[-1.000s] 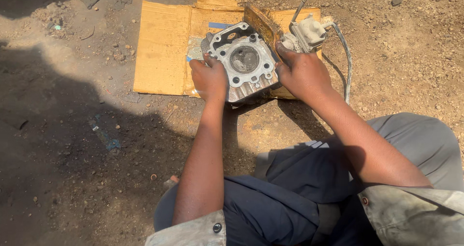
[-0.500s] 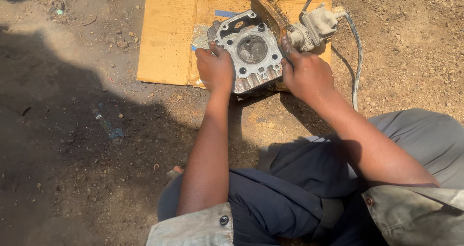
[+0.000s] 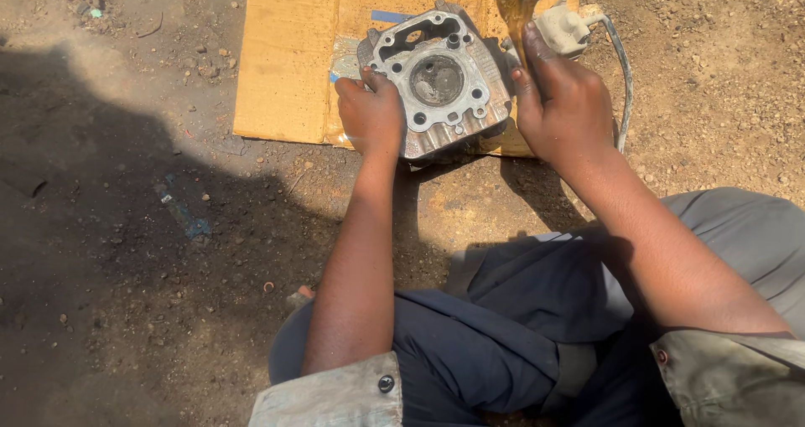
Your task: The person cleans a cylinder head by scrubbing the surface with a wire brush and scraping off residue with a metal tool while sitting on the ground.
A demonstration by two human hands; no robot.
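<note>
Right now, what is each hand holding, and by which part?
The left hand grips the metal cylinder head by its left edge. The right hand holds a brownish flat piece by its lower end.

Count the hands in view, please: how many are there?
2. The left hand grips the metal engine part's left edge; the right hand is at its right side.

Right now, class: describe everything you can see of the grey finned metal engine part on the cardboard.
The grey finned metal engine part is dull, grimy cast metal with a round central recess, bolt holes around it and an opening near the top. It rests tilted on the flattened brown cardboard sheet. The left hand grips its left edge; the right hand is at its right side.
</note>
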